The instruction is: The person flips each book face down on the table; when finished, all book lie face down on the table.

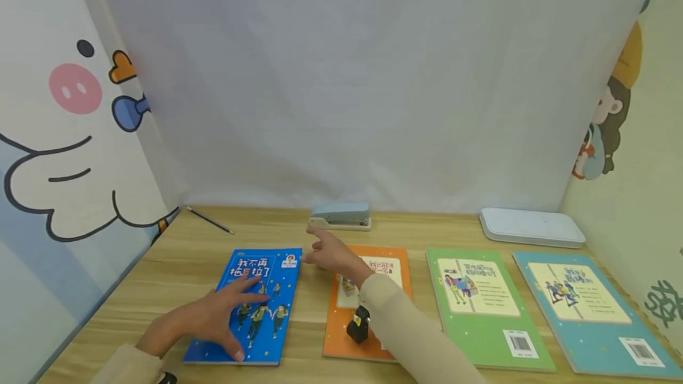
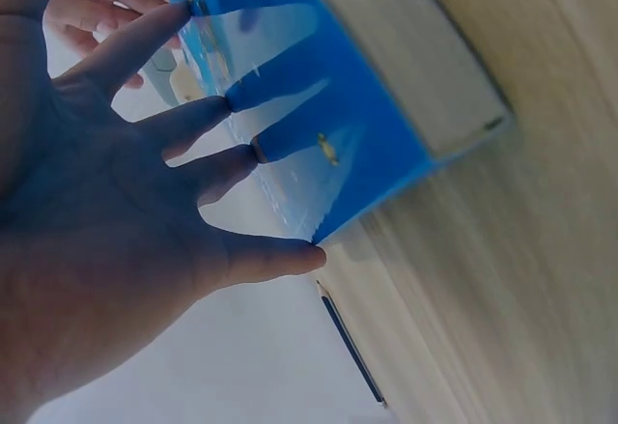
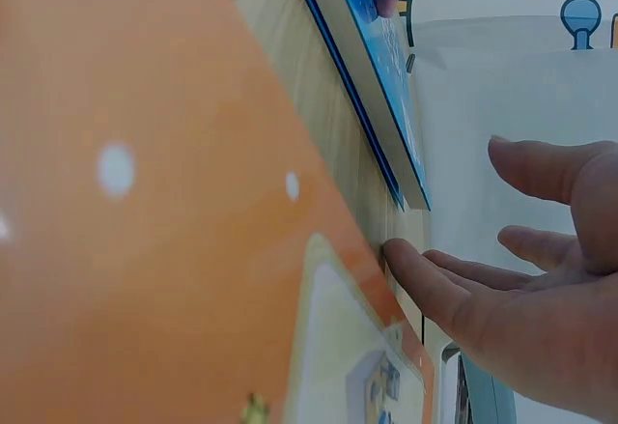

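A blue book with cartoon figures lies on the wooden table, left of centre. My left hand rests on its cover with fingers spread; in the left wrist view the fingertips meet the glossy cover. Over the top left corner of an orange book reaches my right hand, its fingers extended leftward and holding nothing. The right forearm hides part of the orange book. In the right wrist view, the right hand has its thumb apart from the fingers, near the blue book.
To the right lie a green book and a teal book, back covers up. A blue stapler and a pale case stand by the back curtain. A pencil lies at the back left.
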`<state>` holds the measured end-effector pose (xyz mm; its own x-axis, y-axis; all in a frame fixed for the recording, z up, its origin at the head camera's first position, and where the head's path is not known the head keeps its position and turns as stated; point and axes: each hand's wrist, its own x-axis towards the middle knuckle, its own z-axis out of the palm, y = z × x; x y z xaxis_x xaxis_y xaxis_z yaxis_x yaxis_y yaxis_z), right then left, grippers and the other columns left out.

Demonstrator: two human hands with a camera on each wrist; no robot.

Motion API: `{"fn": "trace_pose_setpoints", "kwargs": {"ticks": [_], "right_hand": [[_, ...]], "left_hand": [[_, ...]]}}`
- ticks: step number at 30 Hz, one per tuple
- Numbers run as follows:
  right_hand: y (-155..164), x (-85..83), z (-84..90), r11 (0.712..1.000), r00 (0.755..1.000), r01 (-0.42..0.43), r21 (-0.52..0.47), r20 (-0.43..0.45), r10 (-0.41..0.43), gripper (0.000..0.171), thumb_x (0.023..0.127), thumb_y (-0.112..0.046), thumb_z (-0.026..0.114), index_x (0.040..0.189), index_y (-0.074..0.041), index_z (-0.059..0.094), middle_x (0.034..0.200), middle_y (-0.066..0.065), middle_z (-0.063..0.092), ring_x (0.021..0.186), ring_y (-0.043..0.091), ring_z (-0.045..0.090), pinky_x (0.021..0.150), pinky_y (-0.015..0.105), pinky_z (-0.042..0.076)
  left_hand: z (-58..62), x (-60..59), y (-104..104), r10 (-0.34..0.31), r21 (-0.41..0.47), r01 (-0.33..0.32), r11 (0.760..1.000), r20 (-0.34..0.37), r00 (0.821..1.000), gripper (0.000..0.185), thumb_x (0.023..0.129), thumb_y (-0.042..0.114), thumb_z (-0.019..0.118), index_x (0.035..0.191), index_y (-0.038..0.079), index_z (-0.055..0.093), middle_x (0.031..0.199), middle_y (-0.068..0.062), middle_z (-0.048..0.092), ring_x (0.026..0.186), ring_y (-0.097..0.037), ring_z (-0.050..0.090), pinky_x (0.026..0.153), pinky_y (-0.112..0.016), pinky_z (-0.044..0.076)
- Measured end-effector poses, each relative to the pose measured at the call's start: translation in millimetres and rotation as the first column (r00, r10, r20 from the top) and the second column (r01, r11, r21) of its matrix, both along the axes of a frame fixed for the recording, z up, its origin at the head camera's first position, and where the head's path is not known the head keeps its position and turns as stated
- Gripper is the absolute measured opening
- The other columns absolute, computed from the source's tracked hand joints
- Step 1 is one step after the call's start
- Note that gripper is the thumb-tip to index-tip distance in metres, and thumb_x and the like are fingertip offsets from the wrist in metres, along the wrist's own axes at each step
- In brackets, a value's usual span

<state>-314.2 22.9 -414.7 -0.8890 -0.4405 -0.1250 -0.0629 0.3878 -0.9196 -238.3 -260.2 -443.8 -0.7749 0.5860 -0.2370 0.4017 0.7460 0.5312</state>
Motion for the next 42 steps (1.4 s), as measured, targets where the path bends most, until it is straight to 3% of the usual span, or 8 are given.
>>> {"fn": "trace_pose_setpoints", "kwargs": {"ticks": [2, 9, 14, 18, 33, 42], "right_hand": [[-3.8, 0.3, 0.0, 1.000, 1.000, 0.013, -0.006, 0.004, -0.013, 0.069, 0.095, -0.012, 0.067, 0.155, -0.010, 0.033, 0.151, 0.028, 0.042, 0.140, 0.043, 0.044, 0.110, 0.057, 0.043], [-20.0, 2.1, 2.8, 0.995, 0.995, 0.095, 0.039, -0.022, -0.094, 0.069, 0.095, -0.013, 0.068, 0.154, -0.008, 0.034, 0.153, 0.024, 0.043, 0.140, 0.041, 0.044, 0.110, 0.056, 0.043], [-28.6, 4.7, 4.6, 0.987, 0.992, 0.125, 0.101, -0.047, -0.121, 0.065, 0.094, -0.017, 0.070, 0.151, -0.010, 0.039, 0.148, 0.025, 0.049, 0.135, 0.041, 0.050, 0.108, 0.055, 0.045], [-32.1, 4.6, 4.7, 0.985, 0.991, 0.135, 0.105, -0.036, -0.132, 0.061, 0.095, -0.019, 0.068, 0.150, -0.011, 0.041, 0.146, 0.024, 0.051, 0.133, 0.040, 0.052, 0.108, 0.054, 0.046], [-40.4, 1.7, 2.8, 0.986, 0.989, 0.145, 0.084, -0.008, -0.145, 0.058, 0.096, -0.021, 0.068, 0.148, -0.012, 0.044, 0.147, 0.022, 0.050, 0.135, 0.039, 0.050, 0.108, 0.054, 0.046], [-44.7, -0.2, 3.3, 0.975, 0.976, 0.217, 0.057, -0.003, -0.217, 0.050, 0.096, -0.020, 0.067, 0.141, -0.008, 0.051, 0.143, 0.021, 0.053, 0.128, 0.037, 0.053, 0.109, 0.052, 0.045]], "left_hand": [[4.3, 4.0, 1.8, -0.014, -0.003, 0.014, 1.000, -0.002, 1.000, 0.098, 0.066, 0.052, 0.089, 0.151, 0.032, 0.044, 0.165, -0.021, 0.016, 0.146, -0.060, 0.008, 0.096, -0.090, 0.013], [-45.0, -22.7, -22.0, -0.003, -0.030, 0.002, 1.000, -0.011, 1.000, 0.105, 0.057, 0.069, 0.085, 0.148, 0.054, 0.035, 0.169, -0.012, 0.010, 0.150, -0.055, 0.001, 0.094, -0.091, 0.003], [-6.4, -0.9, -3.7, -0.029, -0.019, 0.029, 0.999, -0.010, 1.000, 0.104, 0.063, 0.060, 0.087, 0.153, 0.040, 0.037, 0.167, -0.019, 0.011, 0.146, -0.061, 0.004, 0.090, -0.093, 0.004], [7.0, 5.7, 3.1, -0.033, -0.026, 0.032, 0.999, -0.017, 0.999, 0.106, 0.064, 0.058, 0.088, 0.154, 0.038, 0.036, 0.166, -0.020, 0.011, 0.146, -0.060, 0.004, 0.088, -0.094, 0.005], [15.9, 13.1, 7.8, -0.018, -0.019, 0.017, 1.000, -0.012, 1.000, 0.104, 0.064, 0.057, 0.089, 0.153, 0.037, 0.038, 0.166, -0.021, 0.013, 0.146, -0.060, 0.006, 0.090, -0.094, 0.005], [29.3, 20.5, 15.7, -0.001, -0.003, 0.001, 1.000, 0.017, 1.000, 0.106, 0.063, 0.050, 0.091, 0.153, 0.026, 0.040, 0.165, -0.025, 0.015, 0.147, -0.059, 0.003, 0.094, -0.092, 0.003]]}}
